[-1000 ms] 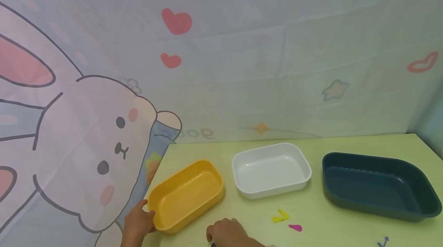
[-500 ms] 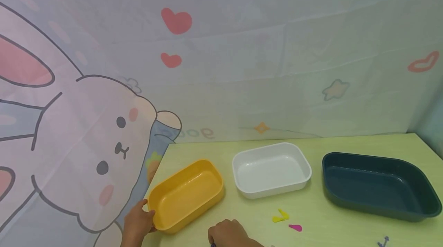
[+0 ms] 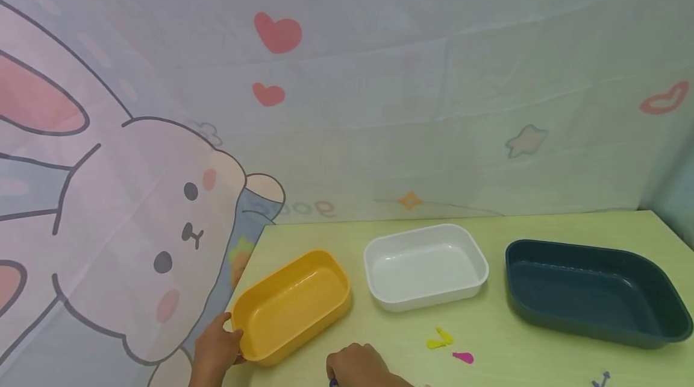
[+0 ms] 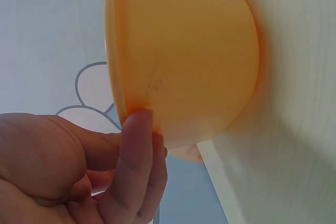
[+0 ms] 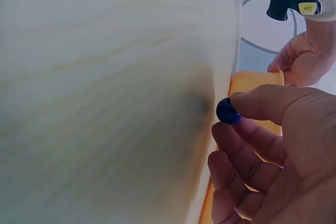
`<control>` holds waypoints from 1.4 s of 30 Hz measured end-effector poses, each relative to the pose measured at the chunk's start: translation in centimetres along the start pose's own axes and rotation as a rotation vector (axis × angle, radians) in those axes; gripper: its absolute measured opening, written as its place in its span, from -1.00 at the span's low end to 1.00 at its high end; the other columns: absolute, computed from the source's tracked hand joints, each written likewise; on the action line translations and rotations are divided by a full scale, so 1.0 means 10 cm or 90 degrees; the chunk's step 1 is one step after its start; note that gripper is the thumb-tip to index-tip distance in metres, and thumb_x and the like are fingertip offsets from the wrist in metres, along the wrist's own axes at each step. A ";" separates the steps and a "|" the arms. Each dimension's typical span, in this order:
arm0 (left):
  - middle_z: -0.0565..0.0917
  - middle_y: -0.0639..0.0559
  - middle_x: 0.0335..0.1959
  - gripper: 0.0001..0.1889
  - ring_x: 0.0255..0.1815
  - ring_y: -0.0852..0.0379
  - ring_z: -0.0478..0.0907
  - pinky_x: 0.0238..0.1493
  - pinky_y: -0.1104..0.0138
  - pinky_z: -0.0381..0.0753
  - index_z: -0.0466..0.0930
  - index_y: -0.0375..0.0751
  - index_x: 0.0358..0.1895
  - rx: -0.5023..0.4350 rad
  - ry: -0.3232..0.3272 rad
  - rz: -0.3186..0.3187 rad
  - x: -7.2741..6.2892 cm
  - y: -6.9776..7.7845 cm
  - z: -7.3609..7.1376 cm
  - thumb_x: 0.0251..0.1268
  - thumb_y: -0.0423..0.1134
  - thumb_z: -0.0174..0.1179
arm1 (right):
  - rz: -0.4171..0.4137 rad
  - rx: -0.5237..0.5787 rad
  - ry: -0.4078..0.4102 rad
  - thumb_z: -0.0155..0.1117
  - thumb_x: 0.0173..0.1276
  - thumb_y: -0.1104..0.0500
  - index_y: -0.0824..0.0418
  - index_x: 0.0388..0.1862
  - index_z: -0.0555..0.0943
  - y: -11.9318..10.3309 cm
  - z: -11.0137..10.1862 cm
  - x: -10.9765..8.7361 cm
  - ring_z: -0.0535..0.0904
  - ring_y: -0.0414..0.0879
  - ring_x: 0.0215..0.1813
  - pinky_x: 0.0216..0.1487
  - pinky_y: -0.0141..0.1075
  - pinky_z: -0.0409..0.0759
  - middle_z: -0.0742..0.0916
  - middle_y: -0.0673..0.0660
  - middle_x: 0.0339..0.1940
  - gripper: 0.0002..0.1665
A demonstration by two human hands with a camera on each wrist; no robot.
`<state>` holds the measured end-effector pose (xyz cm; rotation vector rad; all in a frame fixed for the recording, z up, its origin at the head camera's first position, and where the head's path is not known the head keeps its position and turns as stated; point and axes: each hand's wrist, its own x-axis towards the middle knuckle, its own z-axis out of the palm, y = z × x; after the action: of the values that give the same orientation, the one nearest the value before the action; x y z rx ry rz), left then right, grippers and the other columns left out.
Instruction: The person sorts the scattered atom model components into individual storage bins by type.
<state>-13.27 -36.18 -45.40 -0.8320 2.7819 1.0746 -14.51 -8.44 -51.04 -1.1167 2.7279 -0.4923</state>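
A pale yellow-green worktop (image 3: pixel 520 360) with faint wood grain is filling the lower part of the scene, its far edge running along a printed cloth (image 3: pixel 368 134) that is hanging behind it like a wall. On this cloth a big rabbit (image 3: pixel 130 218) is lying sideways at the left, while red hearts (image 3: pixel 278 34) and a pale star (image 3: pixel 526 141) are showing farther right; folds are creasing the fabric. Three trays are standing apart across the worktop: a yellow tray (image 3: pixel 293 308) slanting at the left, a white tray (image 3: pixel 425 272) in the middle and a larger dark teal tray (image 3: pixel 588 290) at the right. The left hand (image 3: pixel 215 346) is pinching the near left end of the yellow tray at its rim, thumb and fingers closing over the wall. The right hand (image 3: pixel 358 366) is working at the near edge of the scene, its narrow grip holding a small blue ball (image 5: pixel 228 110) between thumb and finger, low over the worktop; whether the ball is touching the surface I cannot tell. Nearer than the white tray, two yellow pieces (image 3: pixel 435 343) and a pink piece (image 3: pixel 464 357) are lying, and a purple anchor-shaped piece (image 3: pixel 601 380) is resting near right.
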 end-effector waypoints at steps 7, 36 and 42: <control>0.60 -0.55 -0.06 -0.40 -0.58 0.12 0.71 -0.51 0.31 0.73 0.18 -0.57 0.44 0.000 -0.001 -0.008 0.00 0.01 0.00 0.41 -0.41 0.12 | -0.015 -0.003 0.024 0.55 0.12 0.06 -0.12 -0.40 0.73 -0.01 -0.08 0.03 0.54 -0.36 -0.47 -0.45 -0.44 0.44 0.69 -0.25 -0.56 -0.88; 0.63 -0.53 -0.07 -0.39 -0.58 0.14 0.70 -0.48 0.30 0.72 0.17 -0.56 0.45 0.002 -0.009 -0.022 0.01 -0.02 0.00 0.43 -0.40 0.13 | -0.008 0.017 0.158 0.47 0.10 0.10 -0.03 -0.39 0.71 0.04 -0.58 0.29 0.47 -0.30 -0.48 -0.45 -0.40 0.40 0.67 -0.17 -0.52 -0.90; 0.67 -0.51 -0.10 -0.39 -0.59 0.13 0.71 -0.49 0.31 0.72 0.17 -0.56 0.45 0.002 -0.003 -0.016 0.00 0.01 0.01 0.42 -0.39 0.13 | -0.006 -0.003 0.194 0.48 0.12 0.09 -0.02 -0.36 0.72 0.04 -0.68 0.37 0.54 -0.25 -0.46 -0.45 -0.38 0.44 0.71 -0.12 -0.50 -0.89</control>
<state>-13.37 -36.07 -45.36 -0.8605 2.7616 1.0656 -19.24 -9.13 -44.90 -1.1404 2.9812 -0.7112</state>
